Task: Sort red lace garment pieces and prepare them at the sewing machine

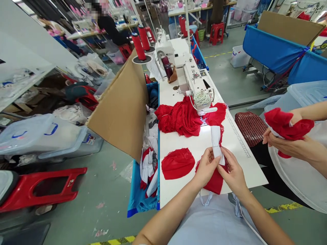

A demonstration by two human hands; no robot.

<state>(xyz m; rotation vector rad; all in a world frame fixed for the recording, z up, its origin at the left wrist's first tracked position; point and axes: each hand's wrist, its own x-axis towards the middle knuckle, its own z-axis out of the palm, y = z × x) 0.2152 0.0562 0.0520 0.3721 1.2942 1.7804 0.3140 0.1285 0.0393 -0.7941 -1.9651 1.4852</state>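
Pinched between thumb and fingertips, the grip of both hands is on the folded white fabric strip (216, 136): the left hand (206, 166) holds its lower left edge, the right hand (233, 172) its lower right. Both forearms reach forward from the near edge, the hands angled inward, close together over the white worktop (173, 144). The strip is narrow and smooth, gathered partway along, and lies over red fabric; a red fabric piece (214, 183) spreads below the hands.

Left of the worktop, an open blue cloth bin (138, 206) holds white and red fabric bundles (147, 166) and clear plastic. A plain brown cardboard sheet (122, 102) leans out over it. Farther left sits a translucent plastic tub (46, 131) with blue handles.

Near the left hand, a flat red rounded piece (178, 164) with a scalloped, lacy top edge lies on the worktop. Beyond it is a crumpled heap of red lace fabric (180, 117), beside the white sewing machine (190, 80), on which a coil of pale cord (201, 98) sits. At the right, another person's hands (301, 146) hold bunched red cloth (283, 124).
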